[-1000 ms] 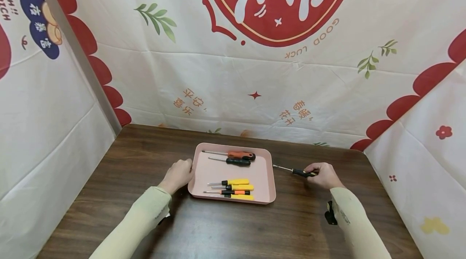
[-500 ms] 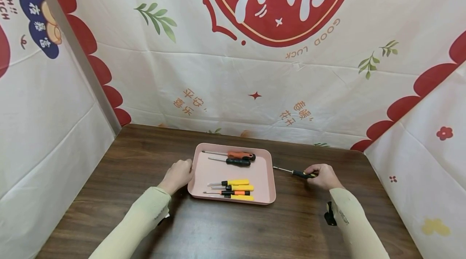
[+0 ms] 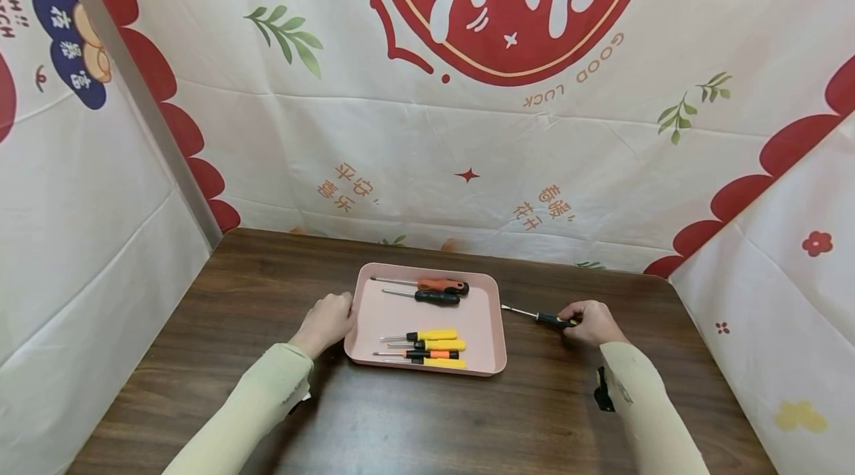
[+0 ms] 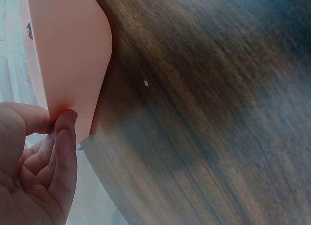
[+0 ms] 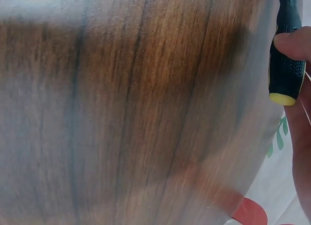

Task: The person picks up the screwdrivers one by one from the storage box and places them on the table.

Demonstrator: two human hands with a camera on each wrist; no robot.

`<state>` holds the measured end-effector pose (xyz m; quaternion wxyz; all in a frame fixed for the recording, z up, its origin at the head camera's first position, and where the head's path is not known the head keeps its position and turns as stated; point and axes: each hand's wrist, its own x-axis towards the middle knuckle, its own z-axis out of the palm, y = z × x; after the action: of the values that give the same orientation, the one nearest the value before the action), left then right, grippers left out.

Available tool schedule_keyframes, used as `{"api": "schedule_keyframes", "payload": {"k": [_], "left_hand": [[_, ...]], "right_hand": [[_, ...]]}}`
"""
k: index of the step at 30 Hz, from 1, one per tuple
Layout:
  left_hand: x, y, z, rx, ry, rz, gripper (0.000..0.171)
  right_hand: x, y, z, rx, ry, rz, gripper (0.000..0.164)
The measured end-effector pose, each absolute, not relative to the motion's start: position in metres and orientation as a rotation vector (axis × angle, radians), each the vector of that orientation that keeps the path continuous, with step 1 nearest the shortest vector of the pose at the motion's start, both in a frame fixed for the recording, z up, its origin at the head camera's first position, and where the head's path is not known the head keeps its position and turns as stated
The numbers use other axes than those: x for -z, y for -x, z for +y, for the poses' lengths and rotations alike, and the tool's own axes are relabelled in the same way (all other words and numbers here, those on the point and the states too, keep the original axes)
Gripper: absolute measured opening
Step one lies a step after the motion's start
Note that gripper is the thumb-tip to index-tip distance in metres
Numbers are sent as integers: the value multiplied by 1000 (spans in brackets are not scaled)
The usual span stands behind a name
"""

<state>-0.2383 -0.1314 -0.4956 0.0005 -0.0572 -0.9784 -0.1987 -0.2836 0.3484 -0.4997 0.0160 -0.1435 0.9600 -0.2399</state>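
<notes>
My left hand (image 3: 327,323) is at the left end of a shallow pink tray (image 3: 484,326). In the left wrist view, its thumb and forefinger (image 4: 65,132) pinch the tray's wall at the rim. To the right of the tray, my right hand (image 3: 593,320) grips a screwdriver (image 3: 549,319) by its black handle, the shank pointing left so that its tip is close by the tray's right wall. The right wrist view shows the thumb (image 5: 294,43) lying on that handle, which has a yellow end cap.
Inside the tray, a red-brown-handled screwdriver (image 3: 441,285) and a black-handled one (image 3: 437,297) lie along the far side. Several small screwdrivers with yellow or black-and-orange handles (image 3: 437,334) lie near the front. Behind the wooden table (image 3: 401,423) hangs a printed white cloth (image 3: 414,133).
Both hands, the tray and the screwdriver stay in nearly the same place. Only the right forearm shifts very slightly to the left.
</notes>
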Motion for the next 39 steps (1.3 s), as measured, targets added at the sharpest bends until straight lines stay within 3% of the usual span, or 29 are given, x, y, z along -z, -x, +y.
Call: {"api": "schedule_keyframes", "payload": {"k": [39], "left_hand": [[496,238,-131,645,166,-3034,20]], "right_hand": [[503,298,343,648,395,2953,18]]}}
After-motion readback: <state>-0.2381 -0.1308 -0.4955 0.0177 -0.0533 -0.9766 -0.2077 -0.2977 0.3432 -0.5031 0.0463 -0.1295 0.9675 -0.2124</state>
